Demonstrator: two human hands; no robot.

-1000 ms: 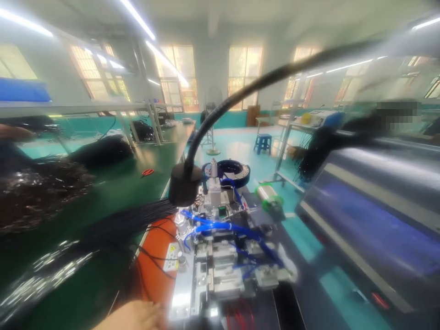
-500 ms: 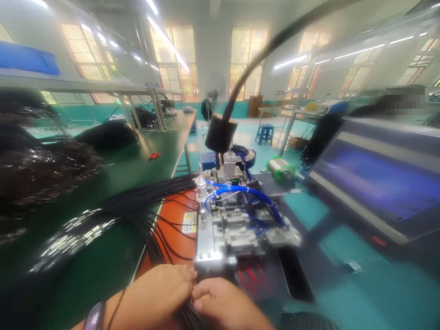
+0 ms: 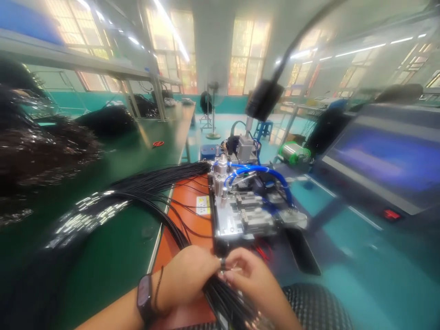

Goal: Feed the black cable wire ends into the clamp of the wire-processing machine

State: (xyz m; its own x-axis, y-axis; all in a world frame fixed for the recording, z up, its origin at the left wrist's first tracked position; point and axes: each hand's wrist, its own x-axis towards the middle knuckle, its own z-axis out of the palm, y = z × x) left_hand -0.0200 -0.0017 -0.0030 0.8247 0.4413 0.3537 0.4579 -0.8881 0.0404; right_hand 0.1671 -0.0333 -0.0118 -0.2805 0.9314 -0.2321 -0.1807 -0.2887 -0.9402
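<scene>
My left hand (image 3: pixel 190 277) and my right hand (image 3: pixel 250 277) meet at the bottom centre, both closed on a thick bundle of thin black cables (image 3: pixel 227 300). Their fingertips pinch a small cable end between them. The bundle runs down from my hands and loops back left over the green bench (image 3: pixel 113 238). Just beyond my hands stands a small metal machine (image 3: pixel 247 211) with blue air hoses (image 3: pixel 256 172) on an orange mat (image 3: pixel 187 206). My left wrist bears a dark watch (image 3: pixel 144 298).
More black cables (image 3: pixel 161 183) fan out left of the machine. Dark cable heaps (image 3: pixel 41 151) lie at the far left. A black gooseneck lamp (image 3: pixel 263 98) hangs over the machine. A grey monitor (image 3: pixel 388 156) stands at right, and red scissors (image 3: pixel 158 143) lie far down the bench.
The view has swung downward and left. My hands came up from the bottom edge, met on the cable bundle and now pinch a cable end nearer the machine.
</scene>
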